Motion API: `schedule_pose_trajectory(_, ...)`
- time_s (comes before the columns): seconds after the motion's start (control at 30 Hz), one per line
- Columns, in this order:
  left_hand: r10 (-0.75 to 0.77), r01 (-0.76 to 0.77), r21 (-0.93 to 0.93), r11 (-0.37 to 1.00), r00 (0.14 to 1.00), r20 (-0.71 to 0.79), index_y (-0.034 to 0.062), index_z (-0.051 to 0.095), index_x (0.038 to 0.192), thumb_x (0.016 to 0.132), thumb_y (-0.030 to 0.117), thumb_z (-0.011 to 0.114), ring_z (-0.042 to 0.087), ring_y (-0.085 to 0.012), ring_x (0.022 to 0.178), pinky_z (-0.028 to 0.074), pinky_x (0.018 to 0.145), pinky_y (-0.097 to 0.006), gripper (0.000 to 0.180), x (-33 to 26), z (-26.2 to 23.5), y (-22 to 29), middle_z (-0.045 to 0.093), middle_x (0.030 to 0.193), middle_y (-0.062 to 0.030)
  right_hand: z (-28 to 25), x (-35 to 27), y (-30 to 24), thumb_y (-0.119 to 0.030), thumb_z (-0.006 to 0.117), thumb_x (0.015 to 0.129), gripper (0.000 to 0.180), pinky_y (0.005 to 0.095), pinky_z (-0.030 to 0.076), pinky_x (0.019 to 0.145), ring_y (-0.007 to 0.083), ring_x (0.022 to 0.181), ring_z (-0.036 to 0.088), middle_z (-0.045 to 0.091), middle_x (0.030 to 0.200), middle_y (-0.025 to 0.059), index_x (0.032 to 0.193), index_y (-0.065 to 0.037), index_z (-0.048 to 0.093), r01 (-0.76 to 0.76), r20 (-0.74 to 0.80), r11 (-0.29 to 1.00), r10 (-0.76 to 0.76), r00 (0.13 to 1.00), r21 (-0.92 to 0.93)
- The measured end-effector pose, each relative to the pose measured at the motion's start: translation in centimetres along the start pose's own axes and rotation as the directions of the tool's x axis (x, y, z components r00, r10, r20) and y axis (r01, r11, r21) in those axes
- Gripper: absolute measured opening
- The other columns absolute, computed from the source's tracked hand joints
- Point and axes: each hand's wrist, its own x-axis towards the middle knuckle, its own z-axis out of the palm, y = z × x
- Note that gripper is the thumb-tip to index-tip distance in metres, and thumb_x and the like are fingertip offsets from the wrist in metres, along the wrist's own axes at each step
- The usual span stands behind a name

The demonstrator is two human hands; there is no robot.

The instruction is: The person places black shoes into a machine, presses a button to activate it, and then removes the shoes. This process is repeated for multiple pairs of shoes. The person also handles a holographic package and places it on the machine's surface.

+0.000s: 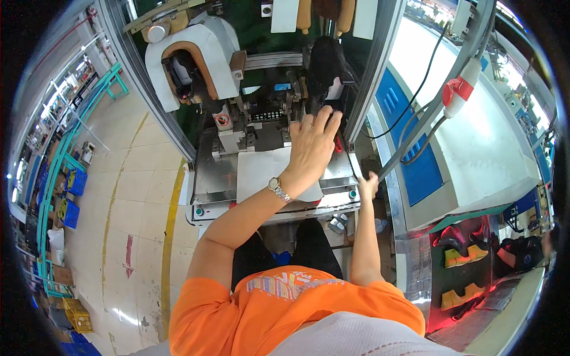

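My left hand (pixel 313 142), with a watch (pixel 278 188) on the wrist, reaches over the machine bed with its fingers stretched out and apart. Its fingertips overlap the bottom of a dark, shoe-like piece (pixel 325 65) on the right station; whether they touch it I cannot tell. Beneath the hand a white sheet (pixel 261 172) lies on the metal bed (pixel 215 175). By the bed's right edge is my right hand (pixel 369 186), thumb and fingers apart, with nothing visible in it. At the left station, a white arch with brown lining (pixel 155 59) surrounds a black piece (pixel 183 74).
Metal posts (pixel 375 77) frame the machine. Green buttons (pixel 352 194) sit on its front edge. To the right stands a white and blue machine (pixel 475 160), with yellow shoe pieces (pixel 466 256) under red light. A cable with a red-and-white connector (pixel 458 89) hangs there. Tiled floor (pixel 133 196) lies left.
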Motion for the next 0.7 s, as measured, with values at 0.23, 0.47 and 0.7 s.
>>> schedule_pose_trajectory(0.23,0.049,-0.049,0.068,0.997,0.999,-0.001,0.0068,0.047,0.110,0.067,0.006,0.057,0.045,-0.0212,0.092,0.032,0.074,-0.036,0.044,0.5,0.3,0.5,0.043,0.112,-0.0057,-0.2,-1.2,5.1,-0.013,0.076,0.052,0.078,0.0343,0.035,0.093,0.0316,0.109,0.045,0.047,0.115,0.0198,0.119,0.001,0.037,-0.124,0.294,0.963,0.050,0.955,0.239)
schedule_pose_trajectory(0.47,0.124,-0.106,0.230,0.967,0.990,-0.063,0.0046,0.050,0.105,0.067,0.009,0.058,0.044,-0.0211,0.094,0.032,0.075,-0.035,0.040,3.0,0.5,0.1,0.044,0.111,-0.0069,0.3,-1.3,6.0,-0.011,0.073,0.053,0.082,0.0339,0.034,0.094,0.0321,0.112,0.043,0.043,0.121,0.0209,0.124,0.000,0.032,-0.164,0.133,0.959,0.136,0.982,0.230)
schedule_pose_trajectory(0.7,0.025,-0.040,0.215,0.976,0.997,0.069,0.0071,0.051,0.095,0.070,0.011,0.054,0.054,-0.0222,0.071,0.034,0.064,-0.037,0.026,8.4,1.1,-3.5,0.055,0.074,-0.0079,1.0,-3.0,3.4,-0.015,0.067,0.063,0.064,0.0364,0.035,0.091,0.0307,0.109,0.046,0.048,0.117,0.0171,0.119,-0.003,0.040,-0.158,-0.158,0.950,0.206,0.966,0.271)
